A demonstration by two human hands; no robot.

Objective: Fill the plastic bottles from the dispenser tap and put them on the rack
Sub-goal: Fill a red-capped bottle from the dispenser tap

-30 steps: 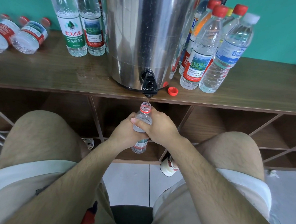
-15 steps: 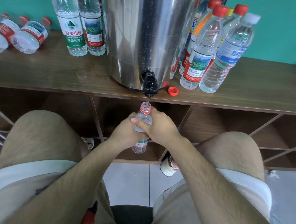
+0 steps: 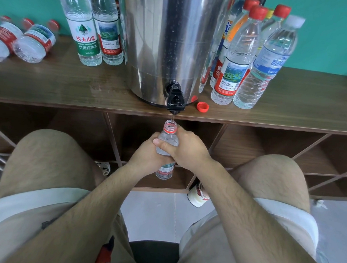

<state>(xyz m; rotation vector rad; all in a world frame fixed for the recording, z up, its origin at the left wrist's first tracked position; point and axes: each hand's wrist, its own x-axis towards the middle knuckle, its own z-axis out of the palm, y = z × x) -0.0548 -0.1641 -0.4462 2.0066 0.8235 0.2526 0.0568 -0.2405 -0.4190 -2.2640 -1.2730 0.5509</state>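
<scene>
A small clear plastic bottle (image 3: 167, 138) with a red neck ring and no cap stands upright under the black tap (image 3: 175, 100) of a steel dispenser (image 3: 170, 41). A thin stream of water runs from the tap into its mouth. My left hand (image 3: 146, 157) and my right hand (image 3: 189, 150) both grip the bottle's body, fingers overlapping. The bottle's lower label shows below my hands. A loose red cap (image 3: 202, 107) lies on the wooden shelf top (image 3: 49, 83) right of the tap.
Capped bottles stand right of the dispenser (image 3: 237, 54) and left of it (image 3: 83, 28); small bottles lie on their sides at far left (image 3: 35, 41). Open wooden rack compartments (image 3: 259, 148) sit below the shelf. My knees flank my hands; a white container (image 3: 197, 195) sits on the floor.
</scene>
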